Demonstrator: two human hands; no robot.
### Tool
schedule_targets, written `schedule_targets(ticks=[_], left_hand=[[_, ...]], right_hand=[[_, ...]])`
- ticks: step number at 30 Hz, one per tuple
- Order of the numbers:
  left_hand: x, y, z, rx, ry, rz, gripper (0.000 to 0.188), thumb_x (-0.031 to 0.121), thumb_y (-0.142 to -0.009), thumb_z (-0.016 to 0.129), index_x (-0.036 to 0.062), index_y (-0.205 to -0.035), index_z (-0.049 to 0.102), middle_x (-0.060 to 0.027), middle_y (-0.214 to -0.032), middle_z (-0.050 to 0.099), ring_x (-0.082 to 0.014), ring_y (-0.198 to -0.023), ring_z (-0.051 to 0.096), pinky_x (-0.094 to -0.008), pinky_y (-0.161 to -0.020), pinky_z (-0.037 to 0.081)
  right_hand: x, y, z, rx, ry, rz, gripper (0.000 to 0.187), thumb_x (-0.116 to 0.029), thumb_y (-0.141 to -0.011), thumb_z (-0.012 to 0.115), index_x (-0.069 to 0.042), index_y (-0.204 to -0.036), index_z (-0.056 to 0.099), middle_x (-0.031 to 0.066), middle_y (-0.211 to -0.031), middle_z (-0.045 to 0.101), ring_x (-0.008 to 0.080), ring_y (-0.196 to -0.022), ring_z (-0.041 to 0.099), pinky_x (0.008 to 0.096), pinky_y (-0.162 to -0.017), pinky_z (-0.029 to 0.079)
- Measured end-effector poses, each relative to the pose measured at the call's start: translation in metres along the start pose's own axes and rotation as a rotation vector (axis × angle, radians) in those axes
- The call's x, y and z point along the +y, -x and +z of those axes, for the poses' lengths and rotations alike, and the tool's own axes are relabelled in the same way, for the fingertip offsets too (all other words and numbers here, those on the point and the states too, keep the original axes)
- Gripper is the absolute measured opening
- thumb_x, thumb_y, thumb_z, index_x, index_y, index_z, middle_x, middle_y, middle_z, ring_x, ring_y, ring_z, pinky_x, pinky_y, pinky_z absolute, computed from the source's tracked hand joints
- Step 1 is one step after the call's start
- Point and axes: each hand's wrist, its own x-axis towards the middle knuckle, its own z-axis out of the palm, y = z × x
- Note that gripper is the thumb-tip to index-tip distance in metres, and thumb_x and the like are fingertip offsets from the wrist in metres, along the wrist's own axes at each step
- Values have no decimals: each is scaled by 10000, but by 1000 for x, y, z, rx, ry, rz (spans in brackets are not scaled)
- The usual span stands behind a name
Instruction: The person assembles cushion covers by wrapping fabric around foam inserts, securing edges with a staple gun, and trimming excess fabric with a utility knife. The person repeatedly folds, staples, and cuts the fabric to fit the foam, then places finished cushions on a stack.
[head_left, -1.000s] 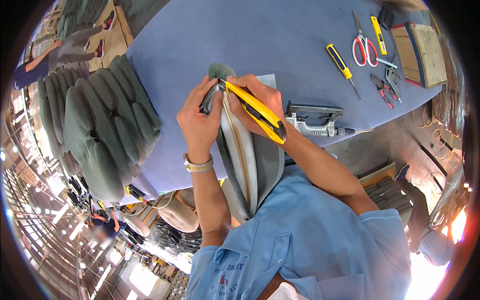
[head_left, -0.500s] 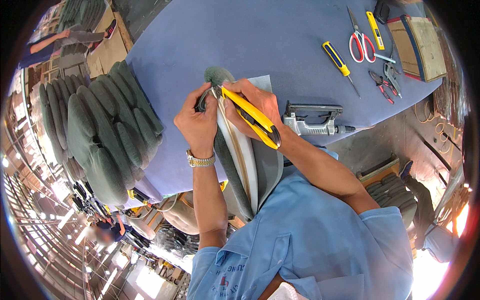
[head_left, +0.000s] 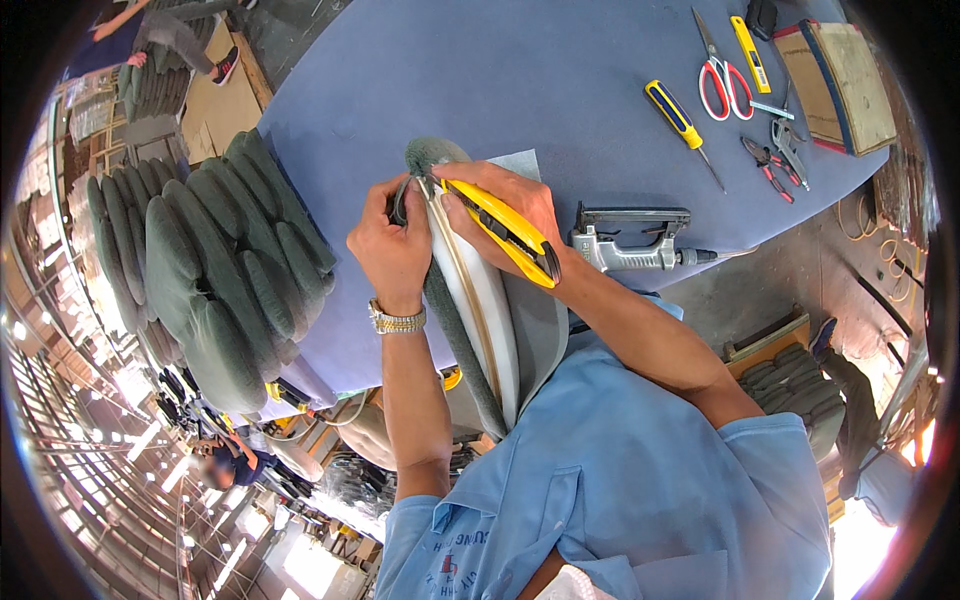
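My right hand (head_left: 513,208) grips a yellow utility knife (head_left: 500,222) whose front end meets the top of a padded panel (head_left: 470,300). The panel stands on edge against my blue shirt, with dark green fabric on one side, white foam and a tan strip along its edge. At the panel's upper end, my left hand (head_left: 388,240) is closed on a fold of dark green fabric (head_left: 402,205). The knife's blade is hidden where it meets the fabric.
A staple gun (head_left: 630,238) lies right of my hands. Beyond it are a screwdriver (head_left: 675,115), scissors (head_left: 722,85), pliers (head_left: 768,168), a yellow cutter (head_left: 748,55) and a worn box (head_left: 840,85). Green cushions (head_left: 215,270) are stacked at the left. A person (head_left: 180,35) stands at the far left.
The knife's rear end has shifted slightly up, with its front end staying at the panel's top. My left hand keeps its hold. The person at the far left has moved.
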Motion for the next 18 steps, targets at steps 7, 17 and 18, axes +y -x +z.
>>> schedule_targets(ticks=[7,17,18], left_hand=[[-5,2,5,50,61,-26,133,115,-909,732,7,-986,736,-125,-807,760,-173,-699,739,-296,-653,554],[1,-7,-1,-25,-69,107,135,100,-923,707,18,-1029,719,-136,-831,754,-223,-682,730,-332,-626,550],[5,-6,-1,-44,-69,91,135,99,-923,703,17,-1029,718,-138,-818,749,-227,-672,727,-334,-619,548]], right_hand=[[-4,1,-3,-61,-36,126,351,-149,-886,779,-90,-1209,656,108,-955,725,240,-740,715,314,-663,578],[-3,1,-3,-79,-6,99,383,-158,-896,784,-107,-1242,628,112,-953,714,260,-758,715,329,-671,579],[-3,1,-3,-78,-1,99,385,-157,-896,783,-107,-1245,628,114,-969,716,263,-770,717,333,-679,583]])
